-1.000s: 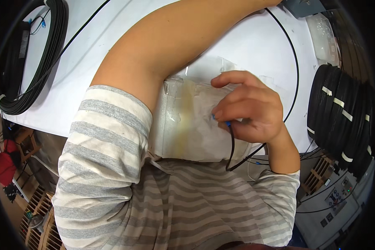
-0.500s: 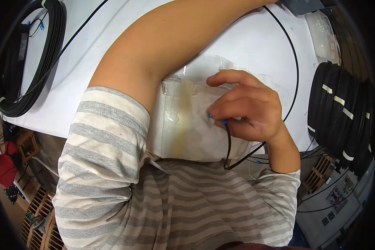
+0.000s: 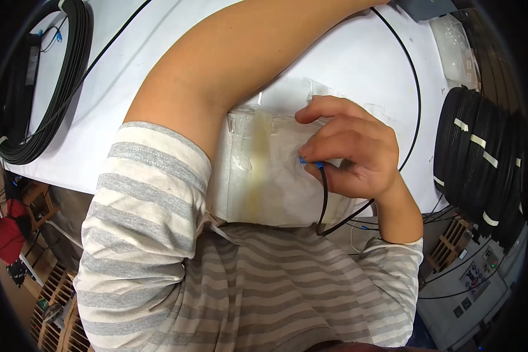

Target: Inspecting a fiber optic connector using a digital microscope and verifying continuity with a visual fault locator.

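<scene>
Right hand (image 3: 355, 155) sits at the near edge of the white tabletop (image 3: 358, 58), fingers curled, thumb and forefinger pinching the small blue connector tip (image 3: 308, 162) of a thin black cable (image 3: 324, 199). The cable drops from the pinch, loops below the tabletop edge, then runs up and around the right of the hand across the tabletop. The connector tip lies against a clear, crinkled plastic bag (image 3: 264, 170), yellowish down its middle, lying at the tabletop's near edge. Left hand is out of view past the top edge; only the bare left forearm (image 3: 246, 64) shows, stretched across the tabletop, so its state cannot be told. A coil of black cable (image 3: 35, 94) lies at far left; banded black cable coils (image 3: 481, 152) stand at right.
</scene>
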Tool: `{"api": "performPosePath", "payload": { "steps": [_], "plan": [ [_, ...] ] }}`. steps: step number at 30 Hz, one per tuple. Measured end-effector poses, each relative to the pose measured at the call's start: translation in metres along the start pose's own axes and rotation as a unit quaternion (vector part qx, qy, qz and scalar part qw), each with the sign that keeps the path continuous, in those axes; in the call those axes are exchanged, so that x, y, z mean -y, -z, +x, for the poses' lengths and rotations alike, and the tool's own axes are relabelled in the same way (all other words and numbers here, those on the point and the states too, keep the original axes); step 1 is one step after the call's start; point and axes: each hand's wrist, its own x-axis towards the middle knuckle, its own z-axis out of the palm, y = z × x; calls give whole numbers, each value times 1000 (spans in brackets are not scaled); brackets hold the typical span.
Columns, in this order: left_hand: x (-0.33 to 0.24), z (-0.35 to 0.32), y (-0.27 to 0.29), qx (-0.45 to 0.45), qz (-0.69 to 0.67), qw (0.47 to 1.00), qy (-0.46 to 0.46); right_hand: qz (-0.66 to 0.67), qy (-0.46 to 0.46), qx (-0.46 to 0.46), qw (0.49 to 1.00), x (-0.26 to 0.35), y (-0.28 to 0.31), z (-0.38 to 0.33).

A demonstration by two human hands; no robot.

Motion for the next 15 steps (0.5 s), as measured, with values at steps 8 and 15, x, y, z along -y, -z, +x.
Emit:
{"api": "performPosePath", "payload": {
  "steps": [8, 15],
  "plan": [
    [1, 1, 0, 4, 5, 1000, 11, 41, -4, 17, 999, 0, 4, 4],
    [3, 2, -1, -4, 13, 1000, 0, 26, 34, 25, 999, -3, -1, 3]
  ]
}}
